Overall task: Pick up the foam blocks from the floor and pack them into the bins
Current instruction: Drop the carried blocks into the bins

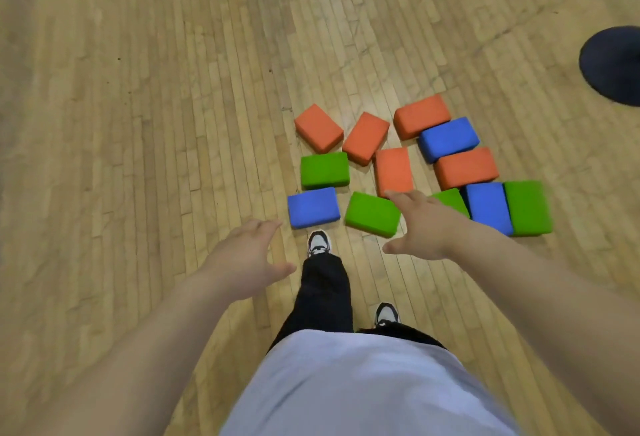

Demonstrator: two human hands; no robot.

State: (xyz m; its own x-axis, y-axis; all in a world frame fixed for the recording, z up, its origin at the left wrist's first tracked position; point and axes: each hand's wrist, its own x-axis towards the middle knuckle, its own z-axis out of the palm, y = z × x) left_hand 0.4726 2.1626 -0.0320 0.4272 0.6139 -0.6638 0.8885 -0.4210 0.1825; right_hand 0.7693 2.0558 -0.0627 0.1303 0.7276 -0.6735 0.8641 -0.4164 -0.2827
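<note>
Both hands are empty, fingers spread wide and reaching down and forward. The right hand (427, 224) hangs over the near edge of the block cluster, its fingertips covering part of a green block (372, 214) and the near end of an orange block (394, 169); the open span looks sized to close over a block's width. The left hand (247, 255) hangs over bare floor (138, 124), its fingers pointing at a blue block (313, 207) just beyond them, likely so each hand can take one block. The remaining blocks, orange, blue and green, lie flat in a loose cluster ahead, several touching. A shoe (318, 243) stands just short of the blue block. No bin is in view, so nothing appears packed; a dark disc (613, 65) sits far right.
</note>
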